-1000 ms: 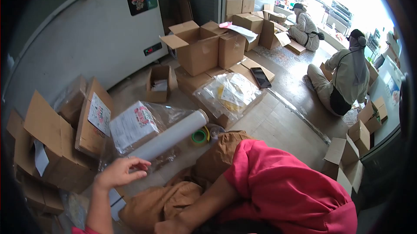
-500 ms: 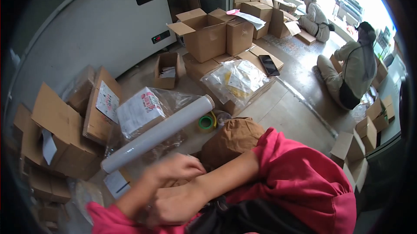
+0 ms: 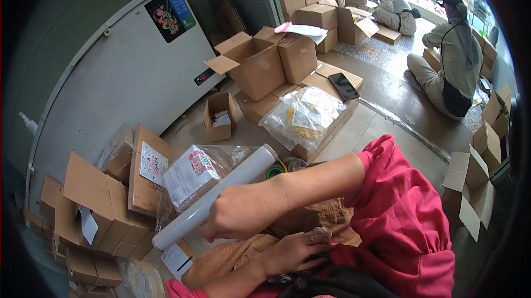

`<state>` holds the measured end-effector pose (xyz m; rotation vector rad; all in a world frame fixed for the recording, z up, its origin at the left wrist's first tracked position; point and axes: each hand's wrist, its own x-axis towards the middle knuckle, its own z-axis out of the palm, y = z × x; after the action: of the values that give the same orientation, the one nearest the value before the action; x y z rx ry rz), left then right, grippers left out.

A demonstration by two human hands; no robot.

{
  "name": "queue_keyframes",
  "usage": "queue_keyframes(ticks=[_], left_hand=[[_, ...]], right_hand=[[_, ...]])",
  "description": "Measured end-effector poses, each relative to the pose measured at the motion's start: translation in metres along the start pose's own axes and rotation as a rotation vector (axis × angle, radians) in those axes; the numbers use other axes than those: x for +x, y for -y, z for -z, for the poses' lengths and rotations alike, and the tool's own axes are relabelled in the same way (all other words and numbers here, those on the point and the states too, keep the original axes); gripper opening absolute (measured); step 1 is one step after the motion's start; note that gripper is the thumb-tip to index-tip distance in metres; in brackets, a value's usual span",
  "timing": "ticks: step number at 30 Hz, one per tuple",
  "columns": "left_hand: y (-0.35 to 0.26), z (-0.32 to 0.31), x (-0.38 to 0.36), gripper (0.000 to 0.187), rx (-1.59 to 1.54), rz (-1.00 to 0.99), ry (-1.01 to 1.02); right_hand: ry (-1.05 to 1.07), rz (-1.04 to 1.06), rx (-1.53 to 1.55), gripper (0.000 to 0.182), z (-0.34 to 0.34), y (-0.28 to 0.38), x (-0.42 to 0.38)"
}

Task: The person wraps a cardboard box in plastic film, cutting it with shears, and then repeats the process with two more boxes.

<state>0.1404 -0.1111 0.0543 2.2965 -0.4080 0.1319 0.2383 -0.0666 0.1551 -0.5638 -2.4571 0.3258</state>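
My right hand [image 3: 240, 210] reaches across from the right, its fingers curled in and their undersides hidden. It appears in front of a clear film roll [image 3: 193, 209]; contact is unclear. Low in the view, my left hand [image 3: 296, 251] lies over my lap with fingers stretched out and a ring on one. A small pale crumpled thing [image 3: 322, 235] is by its fingers. Behind the roll is a plastic-wrapped parcel [image 3: 191, 179] with a printed label. A green tape roll [image 3: 274, 172] sits partly hidden behind my right forearm.
Bagged goods [image 3: 310, 112] and a phone [image 3: 344, 86] rest on a carton. Open boxes [image 3: 254, 65] stand behind, more cartons [image 3: 91, 198] at left and an open box [image 3: 470, 187] at right. A white freezer [image 3: 121, 65] is behind. Two people [image 3: 456, 60] sit farther back.
My crossed hands have separated. My right hand has risen to in front of the film roll, and my left hand has moved right over my lap. The camera view has also shifted.
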Motion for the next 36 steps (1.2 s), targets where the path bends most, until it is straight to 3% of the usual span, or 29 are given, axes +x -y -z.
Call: queue_keyframes(ticks=[4,6,10,13,16,19,21,23,25,27,29,30,31,32,34,35,36], left_hand=[[-0.016,0.003,0.016,0.032,-0.004,0.08,0.166],[-0.017,0.0,0.022,0.028,0.154,-0.018,0.063],[-0.008,0.005,0.025,0.024,0.15,0.052,-0.063],[-0.003,0.02,0.033,0.023,0.222,0.146,-0.285],[-0.011,0.042,0.045,0.018,0.276,0.051,-0.402],[-0.03,0.064,0.037,0.017,0.073,-0.037,-0.223],[-0.039,0.086,0.007,0.015,-0.025,0.035,-0.399],[-0.032,0.096,-0.057,0.014,0.128,0.298,-0.431],[-0.043,0.086,-0.132,0.015,-0.068,0.673,-0.124],[-0.066,0.052,-0.185,0.018,-0.494,0.805,0.07],[-0.08,0.022,-0.214,0.019,-0.661,0.886,-0.05],[-0.086,0.003,-0.227,0.021,-0.822,0.935,-0.159],[-0.079,-0.012,-0.239,0.02,-0.78,0.906,-0.222],[-0.07,-0.021,-0.249,0.019,-0.729,0.88,-0.269],[-0.057,-0.036,-0.248,0.013,-0.589,0.927,-0.625],[-0.049,-0.044,-0.246,0.013,-0.585,0.929,-0.635],[-0.038,-0.046,-0.244,0.012,-0.473,0.845,-0.994]], right_hand=[[0.052,-0.032,-0.068,0.008,0.005,-0.001,-0.009],[0.075,-0.009,-0.058,0.008,0.002,-0.004,-0.012],[0.09,-0.009,-0.11,0.009,0.007,-0.011,-0.017],[0.135,-0.05,-0.139,0.012,0.02,-0.017,-0.014],[0.156,-0.123,-0.175,0.012,0.031,-0.027,-0.008],[0.079,-0.172,-0.195,0.012,0.036,-0.033,-0.019],[0.099,-0.301,-0.092,0.012,0.026,-0.032,-0.043],[0.102,-0.336,0.002,0.014,0.002,-0.037,-0.079],[0.311,-0.648,0.226,0.022,-0.026,-0.042,-0.117],[0.447,-0.647,0.416,0.026,-0.054,-0.046,-0.146],[0.475,-0.896,0.534,0.027,-0.07,-0.046,-0.151],[0.394,-0.882,0.561,0.027,-0.07,-0.048,-0.141],[0.328,-0.94,0.525,0.025,-0.07,-0.052,-0.127],[0.256,-0.922,0.353,0.021,-0.063,-0.051,-0.104],[0.0,-0.742,0.064,0.014,-0.067,-0.075,-0.084],[-0.164,-0.633,-0.127,0.011,-0.069,-0.089,-0.074],[-0.263,-0.615,-0.226,0.011,-0.066,-0.096,-0.061]])
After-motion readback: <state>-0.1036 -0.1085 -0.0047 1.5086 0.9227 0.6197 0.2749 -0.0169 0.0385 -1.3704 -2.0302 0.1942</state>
